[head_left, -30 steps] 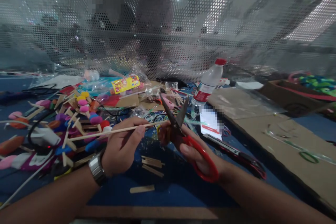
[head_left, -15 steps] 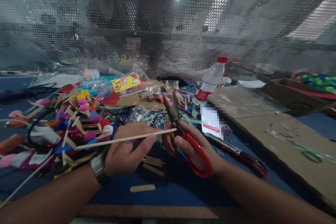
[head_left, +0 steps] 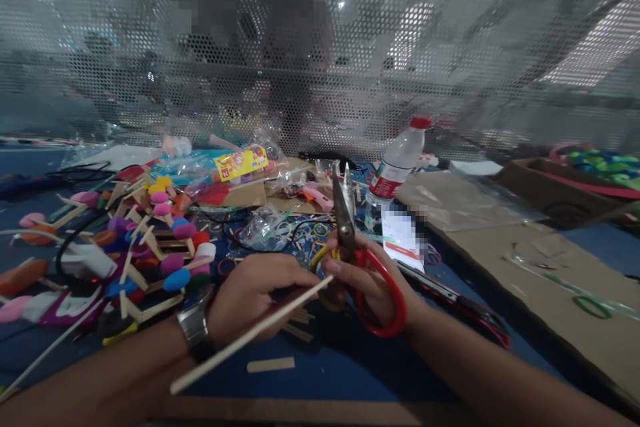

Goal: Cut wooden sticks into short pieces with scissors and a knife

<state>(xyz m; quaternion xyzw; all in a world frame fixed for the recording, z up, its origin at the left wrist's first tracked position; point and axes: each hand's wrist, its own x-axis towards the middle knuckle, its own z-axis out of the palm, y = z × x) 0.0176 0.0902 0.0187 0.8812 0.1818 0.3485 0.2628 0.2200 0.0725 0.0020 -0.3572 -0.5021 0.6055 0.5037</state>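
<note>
A thin pale wooden stick point(head_left: 250, 334) slants toward me, its near end low over my left forearm. My left hand point(head_left: 255, 290), with a watch point(head_left: 194, 323) on its wrist, has its fingers closed at the stick's far end; its thumb is hidden. Scissors with red handles point(head_left: 387, 293) are in my right hand point(head_left: 367, 273), blades pointing up and slightly parted. The right thumb lies by the stick's far tip; whether it presses on it I cannot tell. A yellow loop point(head_left: 318, 257) shows between the hands, partly hidden by fingers.
Colourful pompoms and joined wooden pieces point(head_left: 155, 233) crowd the left. Several short sticks point(head_left: 300, 330) and a flat craft stick point(head_left: 271, 365) lie below my hands. A bottle point(head_left: 393, 170), lit phone point(head_left: 400, 230), utility knife point(head_left: 450, 300) and cardboard point(head_left: 550, 280) are to the right.
The wooden stick has swung from nearly level to a steep slant, its near end now lower and closer. My left hand has turned over, hiding its thumb. The scissors have become more upright.
</note>
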